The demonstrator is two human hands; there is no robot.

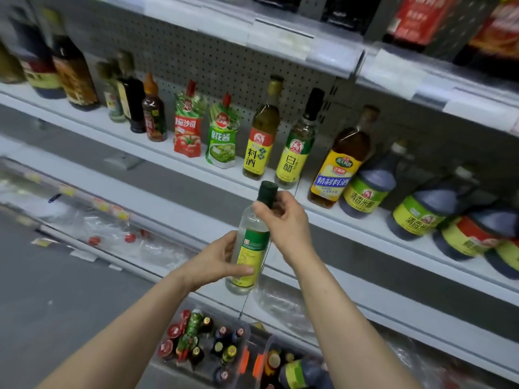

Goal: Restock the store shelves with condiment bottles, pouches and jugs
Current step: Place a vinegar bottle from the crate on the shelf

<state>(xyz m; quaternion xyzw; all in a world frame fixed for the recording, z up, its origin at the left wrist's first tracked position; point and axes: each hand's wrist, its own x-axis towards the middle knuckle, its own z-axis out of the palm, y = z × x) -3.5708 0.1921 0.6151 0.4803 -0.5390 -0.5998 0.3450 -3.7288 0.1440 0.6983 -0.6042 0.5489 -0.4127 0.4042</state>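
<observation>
The bottle (250,242) sits mid-frame, tilted with its cap toward 1 o'clock, just short of the shelf (337,223). My left hand (214,261) wraps the label, thumb across the front. My right hand (285,224) pinches the neck under the cap. Its twin (295,153) (same yellow label, I think) stands at 1 o'clock. I'd bring the bottle upright, label outward, then set it beside the twin without knocking the neighbours.
</observation>
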